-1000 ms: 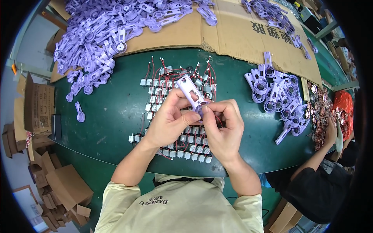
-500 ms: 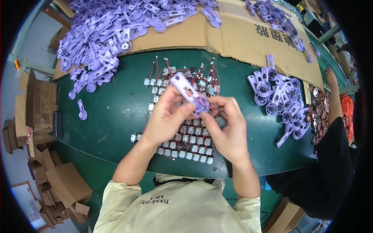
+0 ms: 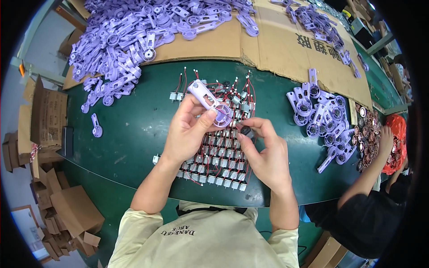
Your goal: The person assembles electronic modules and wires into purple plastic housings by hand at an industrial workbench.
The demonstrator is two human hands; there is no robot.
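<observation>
My left hand (image 3: 187, 129) is closed round a purple plastic fan housing (image 3: 202, 94), a slotted handle with an open ring at its lower end. Between thumb and fingers of my right hand (image 3: 267, 154) is a small motor (image 3: 246, 131), its dark end showing, just right of the ring and apart from it. A thin red wire seems to run from the motor toward the housing. Below both hands, rows of small silver motors (image 3: 213, 161) with red wires cover the middle of the green table. My hands hide part of these rows.
A large heap of purple housings (image 3: 120, 40) lies on cardboard (image 3: 196, 47) at far left. More housings (image 3: 321, 114) are piled at right, beside copper-coloured round parts (image 3: 368, 134) and a red bag (image 3: 395, 154). A co-worker's arm (image 3: 373, 165) reaches in there. One housing (image 3: 96, 126) lies alone at left.
My right hand has drawn the motor away from the ring, down and to the right. My left hand has shifted slightly left with the housing. The co-worker's arm has come nearer, toward the red bag.
</observation>
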